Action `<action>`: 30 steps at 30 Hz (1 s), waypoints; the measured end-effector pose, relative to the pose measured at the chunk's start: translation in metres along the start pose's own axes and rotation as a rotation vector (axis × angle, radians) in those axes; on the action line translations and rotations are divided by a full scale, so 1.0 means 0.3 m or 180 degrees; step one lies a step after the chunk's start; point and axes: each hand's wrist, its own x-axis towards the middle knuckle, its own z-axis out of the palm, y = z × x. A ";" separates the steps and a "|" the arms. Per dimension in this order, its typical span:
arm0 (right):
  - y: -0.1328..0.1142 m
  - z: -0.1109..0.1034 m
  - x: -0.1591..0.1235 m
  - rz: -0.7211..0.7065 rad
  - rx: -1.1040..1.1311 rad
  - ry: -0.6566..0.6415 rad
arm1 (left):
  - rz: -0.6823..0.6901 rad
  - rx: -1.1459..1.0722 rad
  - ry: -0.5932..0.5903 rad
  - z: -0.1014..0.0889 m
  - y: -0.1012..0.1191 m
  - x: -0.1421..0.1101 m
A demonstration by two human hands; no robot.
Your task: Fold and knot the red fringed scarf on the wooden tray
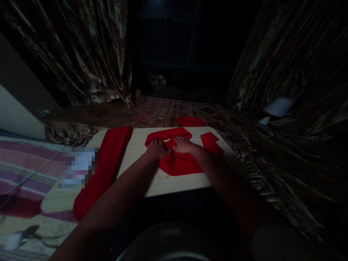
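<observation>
A piece of red cloth point(181, 165) lies on a pale wooden board point(138, 145), its far part folded into a band. On this cloth rests my left hand point(157, 149), fingers laid forward over the band and thumb stretched out to the right. Close beside it, my right hand point(185, 145) lies on the same cloth with its fingers forward and its thumb pointing left. Both hands look open and flat, pressing on the fabric. Between them a small gap shows the board. Dim light hides finer detail of the fingertips.
A long folded red cloth point(108, 163) runs down the board's left side, beside a blurred-out item point(78, 168). Another red piece point(212, 143) lies right, and one more point(190, 121) beyond the far edge. A small white lamp point(278, 107) with a cord stands at right.
</observation>
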 end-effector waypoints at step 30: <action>-0.044 -0.021 0.026 0.0463 -0.0125 0.0120 | -0.0608 -0.0248 0.0333 -0.033 -0.106 0.135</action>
